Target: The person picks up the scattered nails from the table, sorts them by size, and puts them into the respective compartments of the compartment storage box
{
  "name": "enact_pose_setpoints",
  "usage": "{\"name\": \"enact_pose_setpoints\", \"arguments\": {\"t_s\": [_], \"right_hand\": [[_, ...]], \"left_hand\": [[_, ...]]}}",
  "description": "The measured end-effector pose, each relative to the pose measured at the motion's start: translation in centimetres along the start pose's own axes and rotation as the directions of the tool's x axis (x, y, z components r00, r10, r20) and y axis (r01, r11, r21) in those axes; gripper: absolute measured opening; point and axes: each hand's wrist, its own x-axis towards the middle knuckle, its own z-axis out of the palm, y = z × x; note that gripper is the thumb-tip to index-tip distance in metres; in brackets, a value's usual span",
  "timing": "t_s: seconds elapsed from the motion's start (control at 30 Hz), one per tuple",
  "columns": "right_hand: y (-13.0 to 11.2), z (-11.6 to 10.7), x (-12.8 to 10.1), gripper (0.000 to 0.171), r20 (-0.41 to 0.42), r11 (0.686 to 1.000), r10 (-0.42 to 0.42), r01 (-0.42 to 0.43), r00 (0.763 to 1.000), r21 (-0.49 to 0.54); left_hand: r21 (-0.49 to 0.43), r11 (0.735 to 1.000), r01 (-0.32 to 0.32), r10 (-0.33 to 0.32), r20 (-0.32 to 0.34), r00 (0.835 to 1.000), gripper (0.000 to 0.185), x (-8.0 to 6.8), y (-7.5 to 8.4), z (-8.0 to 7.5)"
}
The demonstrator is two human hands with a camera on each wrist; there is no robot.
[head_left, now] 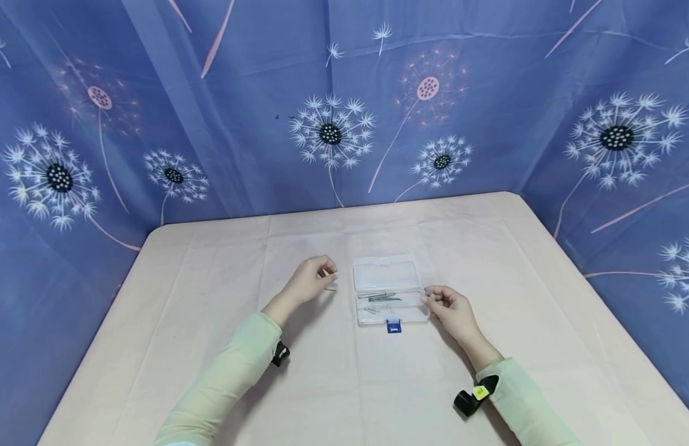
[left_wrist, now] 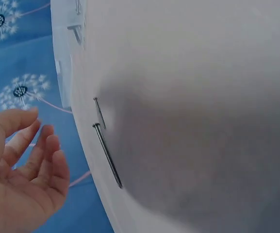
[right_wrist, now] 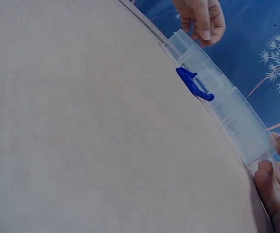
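A clear plastic storage box stands on the table with its lid tipped open to the back and its blue latch at the front. Several long nails lie in its back part, small ones in front. My right hand pinches the box's right side between thumb and fingers. Left of the box hovers my left hand, fingers loosely bent, nothing visible between them. In the left wrist view a thick nail and a thinner, shorter nail lie on the cloth beside that hand.
A pale cloth covers the table. Blue curtains with dandelion prints hang along the back and both sides. Black wrist cameras are strapped over the green sleeves.
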Motion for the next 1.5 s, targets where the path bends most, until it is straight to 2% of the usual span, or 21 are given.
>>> {"name": "enact_pose_setpoints", "arguments": {"t_s": [0.13, 0.27, 0.47, 0.63, 0.97, 1.17, 1.5], "right_hand": [[1.3, 0.1, 0.6, 0.029, 0.003, 1.0, 0.014, -0.014, 1.0, -0.005], [2.9, 0.2, 1.3, 0.03, -0.008, 1.0, 0.017, -0.017, 1.0, 0.001], [3.2, 0.4, 1.3, 0.03, -0.016, 1.0, -0.018, 0.018, 1.0, -0.008], [3.3, 0.3, 1.4, 0.028, -0.017, 0.999, -0.029, 0.028, 0.999, -0.027], [3.2, 0.4, 1.7, 0.029, -0.008, 0.999, -0.011, 0.011, 1.0, -0.031], [3.2, 0.2, 1.6, 0.029, -0.02, 0.999, -0.004, 0.003, 1.0, -0.043], [3.6, 0.4, 1.7, 0.028, -0.029, 0.999, -0.017, 0.016, 0.999, -0.044]], "left_hand": [[0.008, 1.0, -0.006, 0.006, 0.057, 0.998, 0.004, -0.3, -0.7, -0.1], [0.034, 0.999, 0.017, -0.02, 0.091, 0.996, 0.004, -0.6, -1.2, -0.1], [0.108, 0.993, 0.049, -0.063, 0.133, 0.989, 0.004, -1.0, -1.6, 0.2], [0.178, 0.984, 0.024, -0.048, 0.131, 0.99, 0.007, -1.1, -1.6, 0.6], [0.259, 0.965, 0.038, -0.069, 0.111, 0.991, 0.011, -0.9, -1.7, 0.9], [0.326, 0.945, 0.009, -0.059, 0.144, 0.988, 0.01, -0.7, -1.3, 1.4], [0.394, 0.919, 0.019, -0.099, 0.182, 0.978, 0.01, -0.9, -1.0, 1.7]]}}
